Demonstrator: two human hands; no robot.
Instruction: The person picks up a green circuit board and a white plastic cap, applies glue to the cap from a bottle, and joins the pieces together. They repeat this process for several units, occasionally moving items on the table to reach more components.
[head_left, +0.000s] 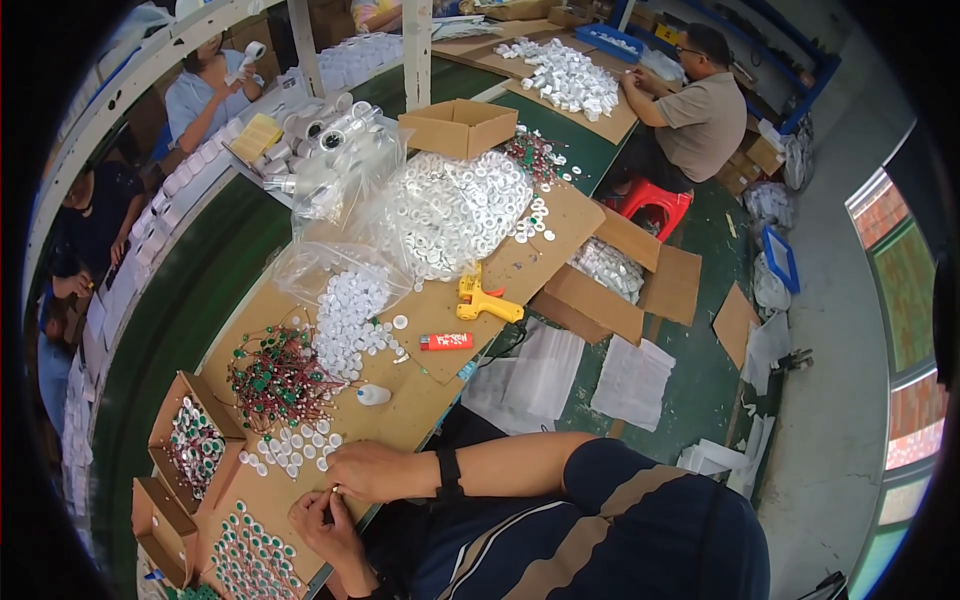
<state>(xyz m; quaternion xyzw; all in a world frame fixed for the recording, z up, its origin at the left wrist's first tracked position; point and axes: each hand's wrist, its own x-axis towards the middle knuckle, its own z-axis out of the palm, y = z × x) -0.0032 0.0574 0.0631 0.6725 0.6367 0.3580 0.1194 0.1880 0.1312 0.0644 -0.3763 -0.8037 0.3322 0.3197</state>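
Here, left hand (328, 527) just beside right hand (368, 473), white discs (318, 440) near.

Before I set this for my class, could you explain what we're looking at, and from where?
No machine here: a person works with two bare hands, the left hand and the right hand. The one picture comes from a wide fisheye camera on that person's head, looking down, so straight edges bend. On the cardboard-covered table lie a yellow glue gun, a red lighter, a white bottle, tangled red-wired parts and loose white discs. Both hands meet near the table's edge and seem to pinch something small, too tiny to identify.
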